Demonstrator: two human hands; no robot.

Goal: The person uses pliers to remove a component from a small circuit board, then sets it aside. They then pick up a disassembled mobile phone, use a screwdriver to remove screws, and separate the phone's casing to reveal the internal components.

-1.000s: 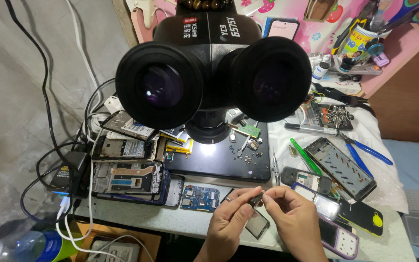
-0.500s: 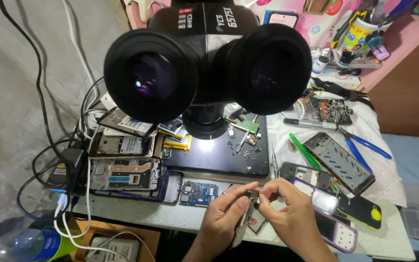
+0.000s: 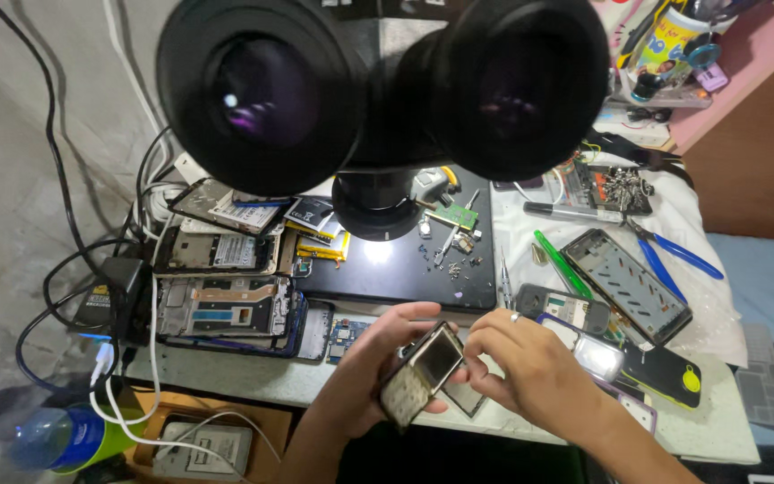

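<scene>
A small old keypad phone with a dark screen and worn keys is held tilted over the table's front edge. My left hand grips it from below and behind. My right hand, with a ring on one finger, pinches its upper right side. Just above the hands lies the black work mat of a stereo microscope, whose two big eyepieces fill the top of the view. Small screws and a green circuit board lie on the mat.
Opened phones and frames are stacked at the left beside cables and a charger. Right of the mat lie a phone frame, blue-handled pliers, a green tool and more phones. A bottle stands lower left.
The camera has moved closer to the microscope. Both hands lifted the small phone from the table edge and turned it so its screen and keypad face up.
</scene>
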